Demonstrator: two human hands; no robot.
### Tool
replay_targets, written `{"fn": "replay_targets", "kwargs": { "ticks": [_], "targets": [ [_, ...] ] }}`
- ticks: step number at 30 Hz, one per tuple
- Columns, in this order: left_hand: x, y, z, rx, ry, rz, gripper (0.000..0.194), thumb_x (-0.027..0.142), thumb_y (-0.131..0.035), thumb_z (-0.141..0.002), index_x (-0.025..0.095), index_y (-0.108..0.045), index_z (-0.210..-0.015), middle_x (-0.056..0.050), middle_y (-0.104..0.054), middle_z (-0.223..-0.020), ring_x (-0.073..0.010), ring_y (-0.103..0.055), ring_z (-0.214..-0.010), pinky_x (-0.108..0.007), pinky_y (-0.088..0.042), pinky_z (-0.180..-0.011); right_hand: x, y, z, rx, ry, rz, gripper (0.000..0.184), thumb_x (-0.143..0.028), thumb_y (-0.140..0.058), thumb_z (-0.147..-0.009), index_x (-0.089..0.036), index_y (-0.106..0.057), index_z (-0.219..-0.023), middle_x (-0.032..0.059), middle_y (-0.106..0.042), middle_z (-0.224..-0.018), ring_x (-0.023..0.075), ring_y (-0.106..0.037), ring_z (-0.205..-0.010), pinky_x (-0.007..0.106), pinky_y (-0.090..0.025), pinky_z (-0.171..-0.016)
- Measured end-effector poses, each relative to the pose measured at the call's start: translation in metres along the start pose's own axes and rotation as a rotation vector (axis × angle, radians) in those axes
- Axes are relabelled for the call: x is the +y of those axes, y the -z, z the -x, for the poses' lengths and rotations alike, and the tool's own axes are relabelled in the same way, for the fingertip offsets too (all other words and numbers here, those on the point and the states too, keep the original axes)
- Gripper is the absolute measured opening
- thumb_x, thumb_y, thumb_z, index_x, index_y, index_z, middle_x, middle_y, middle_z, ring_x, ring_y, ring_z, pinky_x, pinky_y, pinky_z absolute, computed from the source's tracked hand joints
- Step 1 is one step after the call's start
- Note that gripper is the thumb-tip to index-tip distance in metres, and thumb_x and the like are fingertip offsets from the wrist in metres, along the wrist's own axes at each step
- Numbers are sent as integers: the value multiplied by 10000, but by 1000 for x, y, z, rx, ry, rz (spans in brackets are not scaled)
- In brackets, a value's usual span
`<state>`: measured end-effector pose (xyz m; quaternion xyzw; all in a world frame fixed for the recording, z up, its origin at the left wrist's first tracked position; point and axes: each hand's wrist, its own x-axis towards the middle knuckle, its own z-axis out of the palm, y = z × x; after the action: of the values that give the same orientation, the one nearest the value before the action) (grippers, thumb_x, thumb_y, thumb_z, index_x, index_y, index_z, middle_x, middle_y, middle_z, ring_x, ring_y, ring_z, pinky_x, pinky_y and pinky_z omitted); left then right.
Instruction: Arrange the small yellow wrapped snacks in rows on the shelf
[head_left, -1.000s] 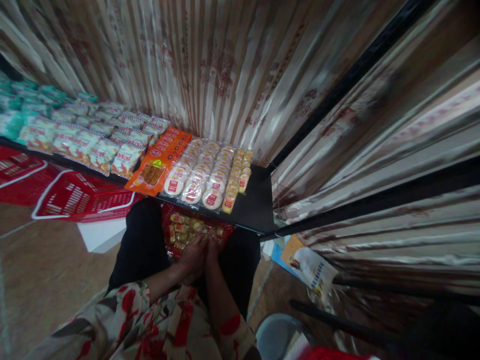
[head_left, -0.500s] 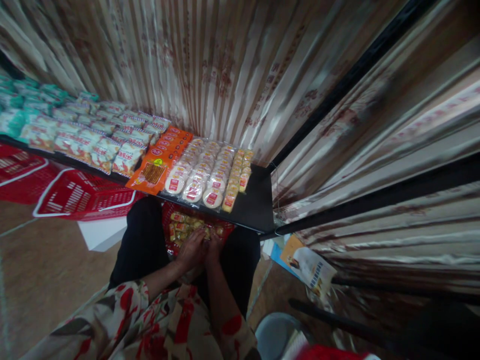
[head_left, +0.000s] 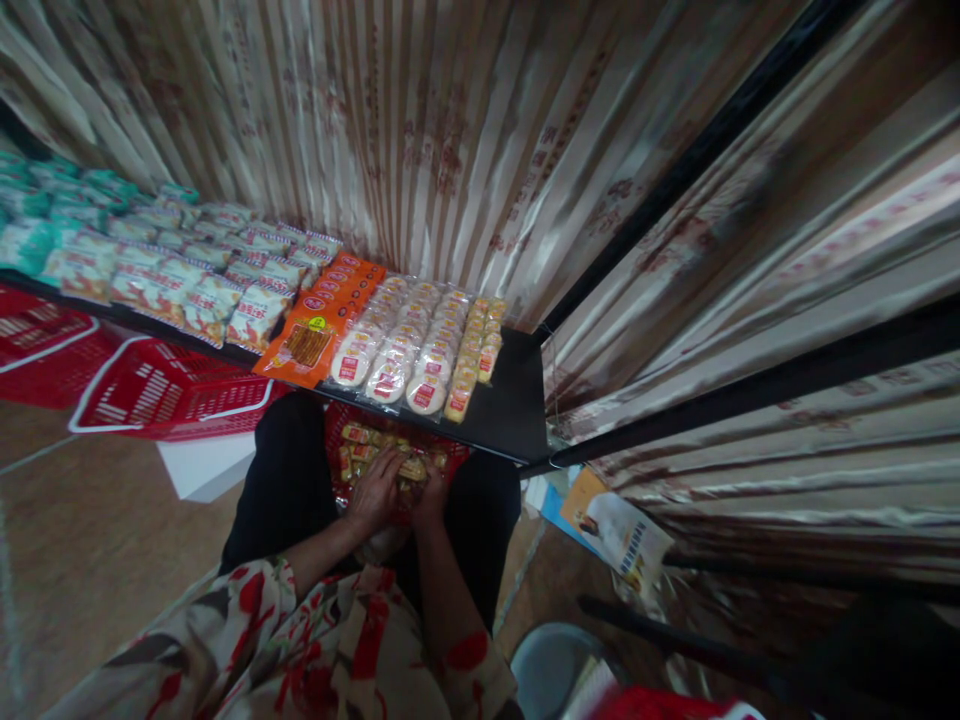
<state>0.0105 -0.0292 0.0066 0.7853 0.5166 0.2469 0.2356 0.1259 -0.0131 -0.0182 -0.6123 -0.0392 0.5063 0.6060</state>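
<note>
Gold-wrapped packets (head_left: 360,437) are piled in a red basket (head_left: 335,418) set low between the knees, just below the edge of a black shelf (head_left: 517,390). The left hand (head_left: 375,490) is laid over the pile with its fingers extended, and the right hand (head_left: 430,495) is bent in close beside it. One packet can be made out between the fingertips of the two hands, but the area is dim and small, so whether either hand is closed around it cannot be told. Both forearms are brought in between dark trousers (head_left: 289,480) from a shirt (head_left: 247,615) patterned in red and grey.

On the shelf, yellow biscuit packs (head_left: 461,388) are lined up nearest the bare end. Next to them, round pale biscuits (head_left: 390,355) in clear wrapping are arranged in overlapping rows, followed by an orange bag (head_left: 322,325), white pouches (head_left: 202,285) and teal pouches (head_left: 75,200).

Below the shelf to the left, another basket with a white handle (head_left: 169,395) is seen beside a white box (head_left: 210,468). The shelf is backed by a pleated curtain (head_left: 450,130).
</note>
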Motion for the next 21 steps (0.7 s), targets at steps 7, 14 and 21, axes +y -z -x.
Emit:
{"fn": "replay_targets", "kwargs": {
  "ticks": [7,14,21],
  "targets": [
    [-1,4,2,-42,110,29,422,186,-369,-899,171,-538,-1286,-102,-548,-1352,-223,-483,-1280,-412,-390,-1115,-11,-4,10,107,-206,-39,133,-271,-518,-755,-184,-541,-657,-50,-536,-452,87,-482,-356,174,-357,-356],
    [0,5,4,-49,153,70,409,245,-395,-905,186,-535,-1284,-106,-609,-1257,-228,-531,-1207,-419,-423,-1067,-12,-2,12,103,-205,-29,231,-366,-523,-816,-195,-525,-661,-30,-580,-489,86,-514,-375,162,-378,-366],
    [5,8,4,-119,238,99,452,281,-333,-929,98,-520,-1298,-161,-589,-1284,-249,-537,-1212,-401,-409,-1066,-10,-2,14,67,-206,-23,216,-343,-524,-810,-186,-536,-662,-31,-573,-479,79,-501,-370,156,-381,-367]
  ]
}}
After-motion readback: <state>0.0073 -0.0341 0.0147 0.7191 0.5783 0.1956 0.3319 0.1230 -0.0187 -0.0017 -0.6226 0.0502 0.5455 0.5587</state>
